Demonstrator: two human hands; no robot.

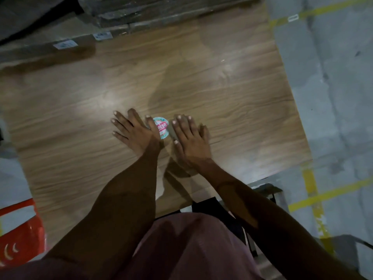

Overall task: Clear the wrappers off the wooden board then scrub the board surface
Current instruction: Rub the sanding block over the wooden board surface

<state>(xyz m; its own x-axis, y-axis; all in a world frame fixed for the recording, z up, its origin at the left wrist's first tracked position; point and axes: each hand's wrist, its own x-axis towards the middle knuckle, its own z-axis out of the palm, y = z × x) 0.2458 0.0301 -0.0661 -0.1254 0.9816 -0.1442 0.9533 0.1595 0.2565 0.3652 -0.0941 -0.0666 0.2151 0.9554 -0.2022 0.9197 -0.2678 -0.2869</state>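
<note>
The large brown wood-grain board [201,81] is lying flat, filling most of the view. The left hand [134,131] is resting palm-down on it with fingers spread. The right hand [190,138] is lying flat just beside it, fingers straight and close together. The small round teal-and-pink wrapper [161,128] is sitting on the board between both hands, its left edge tucked under the left thumb.

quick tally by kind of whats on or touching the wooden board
hands: 2, left hand and right hand, both flat on the wooden board
round printed wrapper: 1
cardboard boxes at the far edge: 2
total: 5
</note>
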